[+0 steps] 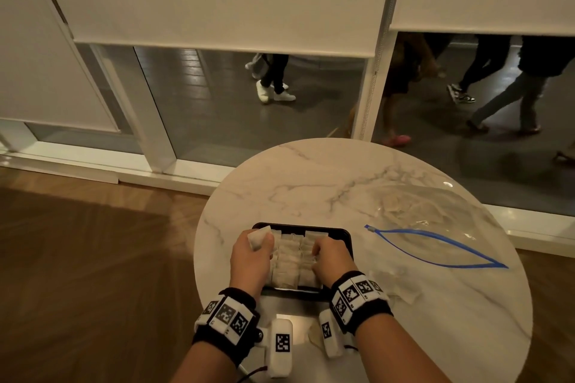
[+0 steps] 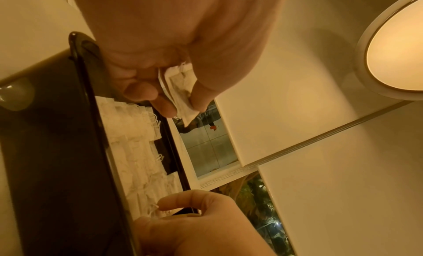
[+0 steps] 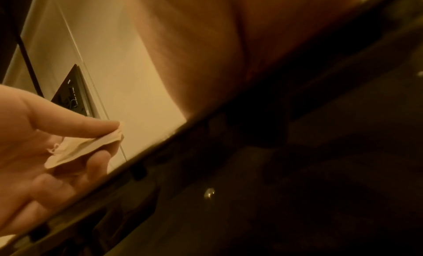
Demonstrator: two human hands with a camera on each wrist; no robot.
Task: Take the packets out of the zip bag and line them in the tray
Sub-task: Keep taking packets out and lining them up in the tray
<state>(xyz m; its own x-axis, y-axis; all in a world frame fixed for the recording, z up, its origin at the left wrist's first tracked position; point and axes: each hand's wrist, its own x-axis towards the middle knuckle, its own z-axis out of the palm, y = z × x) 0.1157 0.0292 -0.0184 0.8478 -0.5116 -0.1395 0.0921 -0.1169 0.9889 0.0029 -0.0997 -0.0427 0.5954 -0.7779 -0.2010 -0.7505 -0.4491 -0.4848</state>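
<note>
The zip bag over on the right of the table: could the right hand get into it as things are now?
Probably yes. The zip bag lies flat with its blue-edged mouth gaping toward the tray, nothing between. But the right hand is busy on the packets in the tray and must let go first.

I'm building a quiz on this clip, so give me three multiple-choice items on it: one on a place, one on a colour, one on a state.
1. Where does the zip bag lie?
A. right of the tray
B. inside the tray
C. on the floor

2. What colour is the tray?
A. white
B. black
C. blue

3. What is the left hand doing?
A. lying flat on the table
B. pinching a packet
C. gripping the bag's zip

Key: 1 A, it sits on the marble table to the tray's right; 2 B, its rim shows black; 3 B, thumb and fingers pinch a packet.
</note>
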